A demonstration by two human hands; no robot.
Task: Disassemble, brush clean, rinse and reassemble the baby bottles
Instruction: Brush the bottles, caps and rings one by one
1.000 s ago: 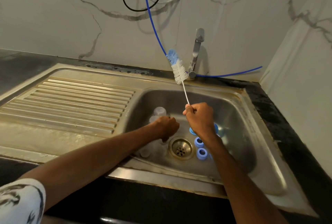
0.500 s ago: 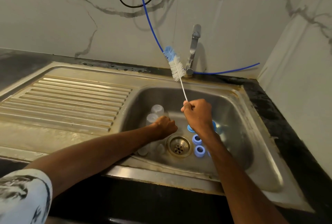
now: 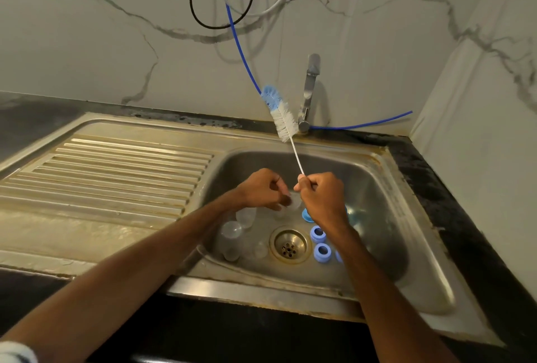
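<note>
Head view: both my forearms reach over the front rim of the steel sink [image 3: 377, 202], and my hands meet above the basin, just beside each other. My right grip [image 3: 322, 197] is a closed fist around the bottom of the bottle brush [image 3: 285, 127]. Its thin white wire stem rises out of my fist and leans up and to the left. The white bristles and the blue tip stand in front of the wall, close to the left of the faucet [image 3: 309, 92].

My left grip [image 3: 263, 189] is narrow, with curled fingers pinching a small clear bottle part [image 3: 293, 202] at the fingertips. The part is held off the sink floor, next to my right knuckles, and it is too blurred to name more closely.

Below my left wrist, several clear bottles [image 3: 231, 231] lie clustered on the sink floor to the left of the drain [image 3: 289, 245]. To the right of the drain sit two blue collar rings [image 3: 318, 234], one in front of the other. More blue pieces are partly hidden by my right hand and forearm.

The ribbed drainboard [image 3: 110, 170] runs off to the left. The dark desk [image 3: 453, 202] borders the sink on the right. A blue hose [image 3: 241, 51] drops down the marble wall and runs behind the faucet.
</note>
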